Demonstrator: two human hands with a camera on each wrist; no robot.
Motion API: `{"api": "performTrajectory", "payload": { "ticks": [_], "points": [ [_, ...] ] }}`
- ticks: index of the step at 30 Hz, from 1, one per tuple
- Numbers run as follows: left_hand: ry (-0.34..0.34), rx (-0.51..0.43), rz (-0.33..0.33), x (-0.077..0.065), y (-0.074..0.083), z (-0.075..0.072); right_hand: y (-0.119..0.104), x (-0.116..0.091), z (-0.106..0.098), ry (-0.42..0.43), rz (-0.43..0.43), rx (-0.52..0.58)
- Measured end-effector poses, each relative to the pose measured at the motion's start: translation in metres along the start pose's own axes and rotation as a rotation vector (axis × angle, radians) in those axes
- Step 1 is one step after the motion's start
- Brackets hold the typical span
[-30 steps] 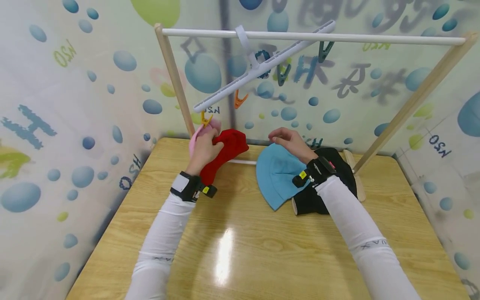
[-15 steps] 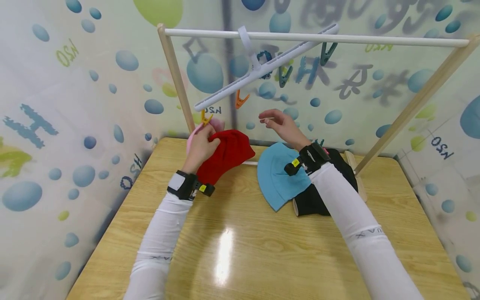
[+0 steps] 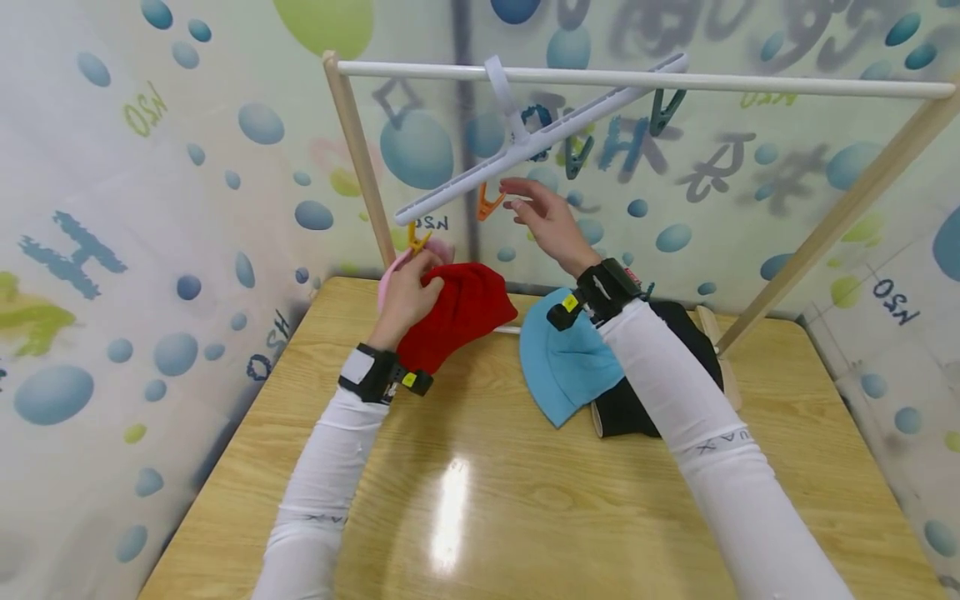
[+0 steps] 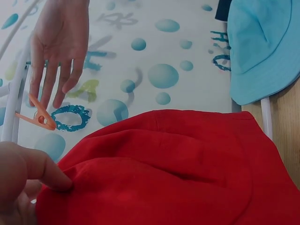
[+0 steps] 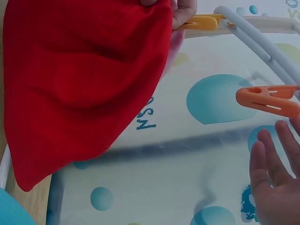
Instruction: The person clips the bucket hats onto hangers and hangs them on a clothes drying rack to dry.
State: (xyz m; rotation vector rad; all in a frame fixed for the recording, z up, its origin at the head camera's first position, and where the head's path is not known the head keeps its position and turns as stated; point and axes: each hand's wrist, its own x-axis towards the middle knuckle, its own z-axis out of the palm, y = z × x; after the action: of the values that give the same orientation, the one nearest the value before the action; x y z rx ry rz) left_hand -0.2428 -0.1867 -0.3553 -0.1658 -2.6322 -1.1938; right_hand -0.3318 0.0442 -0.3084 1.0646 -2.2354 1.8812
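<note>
Red hat [image 3: 465,317]: the one being handled, hanging from the left hand above the back left part of the table [image 3: 562,508], kinda folded over with soft creases. Can't tell if its bottom touches the wood.
Left hand [image 3: 408,296]: clamped on the red hat, thumb and fingers pinching its upper edge.
Right hand [image 3: 551,221]: fingers apart and pretty straight, palm turned inward, reaching up under the hanger [image 3: 517,150]. It's right by the orange clip [image 5: 255,98], though I honestly can't tell if the fingertips touch it.
Pink fabric [image 3: 442,249]: peeking out behind the left hand and the red hat.
Yellow clip [image 3: 417,243]: down at the hanger's left end, right up against the left hand's fingers and the pink stuff. Can't tell what it's biting, sorry.
Hanger: hooked over the white rail [image 3: 750,82], slanting across the head view with its left end lower in the shot.
Green clips: two of them, one mid-hanger [image 3: 573,167] and one near the right end [image 3: 660,125].
Blue hat [image 3: 566,358]: lying on the table, partly over a black item [image 3: 630,408], right forearm above them.
</note>
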Motion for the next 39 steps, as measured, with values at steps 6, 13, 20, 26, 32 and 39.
{"api": "performTrajectory", "payload": {
  "ticks": [6,13,20,26,32,39],
  "points": [
    [0.008,-0.015,0.027,0.003,-0.003,0.0,0.001,0.001,0.004,0.04,-0.011,0.007],
    [0.008,-0.033,0.034,0.006,-0.003,-0.002,-0.007,0.0,0.009,0.017,-0.04,0.108],
    [0.005,-0.007,0.029,0.008,0.002,-0.003,-0.007,0.002,0.008,-0.005,-0.005,0.187],
    [-0.015,-0.03,0.022,0.01,0.008,0.0,-0.01,0.003,0.007,-0.096,-0.014,0.178],
    [-0.036,-0.064,0.013,0.014,0.017,0.005,-0.012,0.005,0.005,-0.149,0.002,0.154],
    [-0.046,-0.11,0.006,0.019,0.028,0.011,-0.015,0.005,0.003,-0.155,0.027,0.149]
  ]
}}
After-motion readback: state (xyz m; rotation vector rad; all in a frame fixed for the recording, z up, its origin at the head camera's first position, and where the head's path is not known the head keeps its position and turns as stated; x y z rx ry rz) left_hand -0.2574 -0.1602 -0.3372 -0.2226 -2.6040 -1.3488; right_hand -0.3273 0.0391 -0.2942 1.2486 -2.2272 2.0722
